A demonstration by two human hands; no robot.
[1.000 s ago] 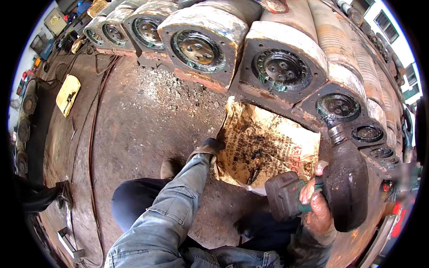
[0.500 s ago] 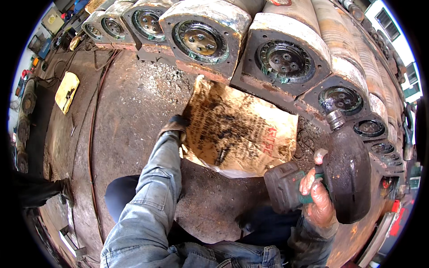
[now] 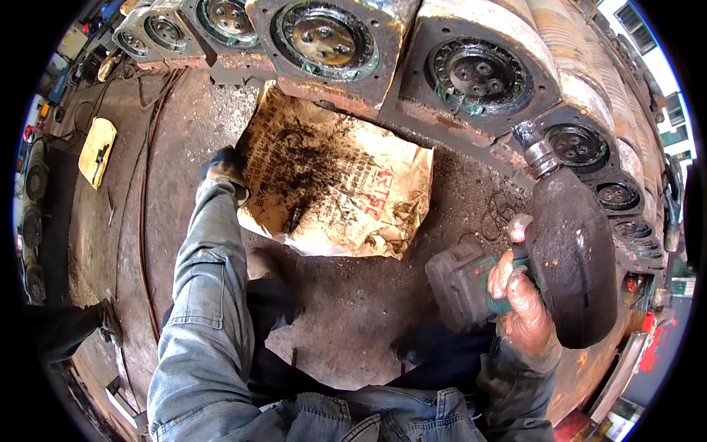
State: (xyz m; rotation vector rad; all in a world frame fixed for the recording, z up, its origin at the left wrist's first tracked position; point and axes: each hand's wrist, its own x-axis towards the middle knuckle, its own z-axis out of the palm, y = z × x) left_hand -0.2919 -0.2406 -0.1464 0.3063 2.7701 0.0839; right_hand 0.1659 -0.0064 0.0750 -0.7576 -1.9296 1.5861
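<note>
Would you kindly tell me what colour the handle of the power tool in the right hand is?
Green, on the power tool in the right hand; head view.

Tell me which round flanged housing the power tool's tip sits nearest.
The small dark housing just right of the tool's silver tip, third from the right end of the row. The big housing lies up-left, farther off. The right hand grips the tool.

Row of rusty round-faced machine housings (image 3: 324,37) across top of frame. Yellow flat object (image 3: 97,151) at left. Thin cable (image 3: 145,184) curving down left side. Dark oily floor (image 3: 353,302) at centre.
</note>
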